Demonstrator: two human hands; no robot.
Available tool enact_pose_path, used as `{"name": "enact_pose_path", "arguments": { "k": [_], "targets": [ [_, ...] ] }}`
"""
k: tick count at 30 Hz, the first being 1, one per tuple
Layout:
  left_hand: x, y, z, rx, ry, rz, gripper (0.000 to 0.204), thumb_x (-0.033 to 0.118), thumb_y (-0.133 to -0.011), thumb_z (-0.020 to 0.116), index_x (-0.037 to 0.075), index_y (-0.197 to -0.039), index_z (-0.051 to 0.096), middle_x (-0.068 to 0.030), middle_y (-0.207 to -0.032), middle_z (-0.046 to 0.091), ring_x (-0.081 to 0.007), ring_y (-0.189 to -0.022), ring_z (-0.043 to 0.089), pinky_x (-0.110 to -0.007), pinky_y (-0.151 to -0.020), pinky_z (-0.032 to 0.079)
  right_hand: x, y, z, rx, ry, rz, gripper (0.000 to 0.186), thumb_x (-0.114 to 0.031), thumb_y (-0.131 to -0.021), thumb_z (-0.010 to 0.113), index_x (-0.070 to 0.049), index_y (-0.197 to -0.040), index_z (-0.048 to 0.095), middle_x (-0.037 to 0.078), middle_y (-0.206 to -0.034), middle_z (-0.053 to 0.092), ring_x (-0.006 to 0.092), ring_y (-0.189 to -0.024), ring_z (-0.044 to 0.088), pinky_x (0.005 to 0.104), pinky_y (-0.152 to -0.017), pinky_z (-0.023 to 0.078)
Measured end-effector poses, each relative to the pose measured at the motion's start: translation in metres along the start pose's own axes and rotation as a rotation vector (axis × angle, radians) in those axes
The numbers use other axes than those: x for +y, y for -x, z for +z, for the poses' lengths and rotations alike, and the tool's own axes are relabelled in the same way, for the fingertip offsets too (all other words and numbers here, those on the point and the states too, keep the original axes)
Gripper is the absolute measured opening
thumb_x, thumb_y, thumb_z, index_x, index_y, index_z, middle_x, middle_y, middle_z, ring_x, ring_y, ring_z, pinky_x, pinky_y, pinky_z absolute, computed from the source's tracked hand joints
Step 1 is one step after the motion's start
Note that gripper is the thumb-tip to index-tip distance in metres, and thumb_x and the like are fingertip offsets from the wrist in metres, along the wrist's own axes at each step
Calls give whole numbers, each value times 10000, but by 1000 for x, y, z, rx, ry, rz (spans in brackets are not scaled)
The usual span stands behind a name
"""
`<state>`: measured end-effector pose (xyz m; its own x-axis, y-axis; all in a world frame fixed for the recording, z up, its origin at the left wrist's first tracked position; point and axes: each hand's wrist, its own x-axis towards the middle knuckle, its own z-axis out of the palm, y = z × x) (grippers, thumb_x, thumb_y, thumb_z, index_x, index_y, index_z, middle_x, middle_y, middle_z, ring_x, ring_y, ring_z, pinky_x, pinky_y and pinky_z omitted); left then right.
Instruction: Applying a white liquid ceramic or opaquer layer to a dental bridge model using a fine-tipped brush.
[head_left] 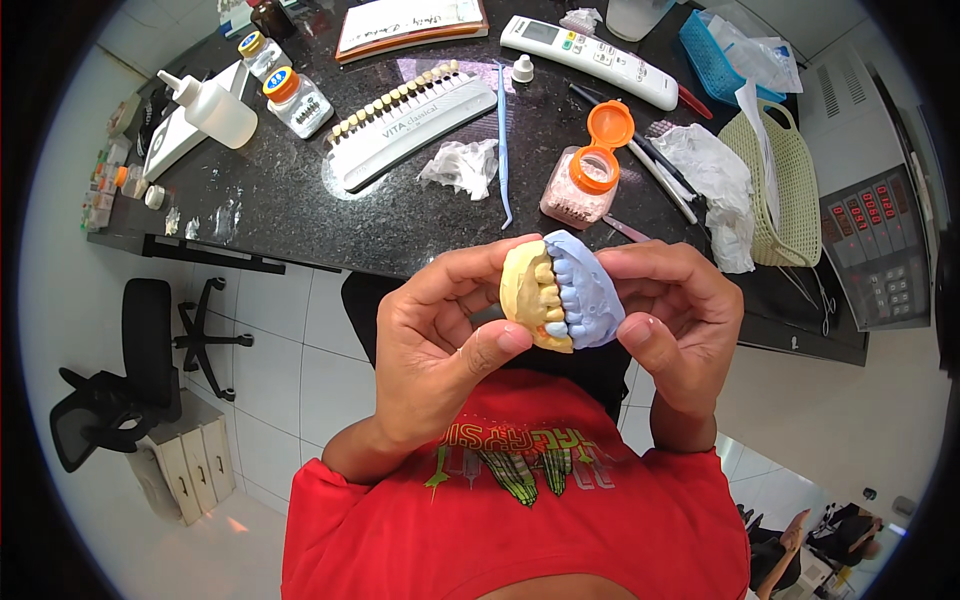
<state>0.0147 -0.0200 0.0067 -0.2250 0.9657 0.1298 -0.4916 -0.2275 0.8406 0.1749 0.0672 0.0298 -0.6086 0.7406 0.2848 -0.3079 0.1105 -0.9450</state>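
Note:
In front of my chest, past the counter's front edge, two dental casts meet along their teeth. My left hand (440,330) grips the yellow dental cast (523,285), fingers behind it and thumb on its lower side. Around the outer edge of the blue dental cast (595,300) my right hand (685,320) is closed, thumb below and fingers above. One tooth (555,328) low on the yellow cast is pale, with a small orange-red patch beside it. The fingertips behind the casts are hidden.
The black speckled counter (400,225) carries a tooth shade guide (410,125), a blue slender tool (503,150), crumpled tissue (462,168) and an open pink powder jar (580,190). A squeeze bottle (215,112) stands left. At right are a woven basket (765,190) and a machine with a lit display (870,225).

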Motion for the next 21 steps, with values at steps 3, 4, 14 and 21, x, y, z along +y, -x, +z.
{"name": "enact_pose_path", "arguments": {
  "k": [3, 4, 14, 21],
  "targets": [
    [0, 0, 0, 2, -4, -2, 417, 24, -760, 642, -67, -1127, 466, -174, -1139, 517, -209, -1039, 524, -328, -897, 433, 0, 0, -1, -17, 3, -8, 304, -2, -750, 615, 83, -1032, 541, 160, -970, 572, 175, -855, 604, 255, -728, 521],
    [1, 0, 0, 0, -4, -6, 415, 21, -758, 641, -65, -1125, 468, -175, -1143, 515, -211, -1041, 523, -328, -898, 433, -1, 0, -1, -15, 3, -8, 304, -2, -750, 615, 83, -1032, 541, 160, -970, 572, 175, -855, 604, 255, -728, 521],
    [2, 0, 1, -3, -11, 11, 405, 23, -759, 640, -62, -1118, 474, -186, -1166, 503, -214, -1039, 524, -335, -894, 442, -2, 0, -1, -11, 5, 10, 302, -3, -745, 626, 75, -1026, 549, 154, -972, 569, 171, -847, 603, 250, -725, 521],
    [2, -3, 0, -2, -12, 6, 422, 30, -762, 640, -71, -1132, 466, -183, -1154, 512, -209, -1033, 527, -326, -882, 451, 0, -3, -2, -28, 8, -11, 300, 16, -739, 624, 70, -1025, 556, 166, -978, 573, 182, -858, 605, 254, -726, 526]
  ]
}}
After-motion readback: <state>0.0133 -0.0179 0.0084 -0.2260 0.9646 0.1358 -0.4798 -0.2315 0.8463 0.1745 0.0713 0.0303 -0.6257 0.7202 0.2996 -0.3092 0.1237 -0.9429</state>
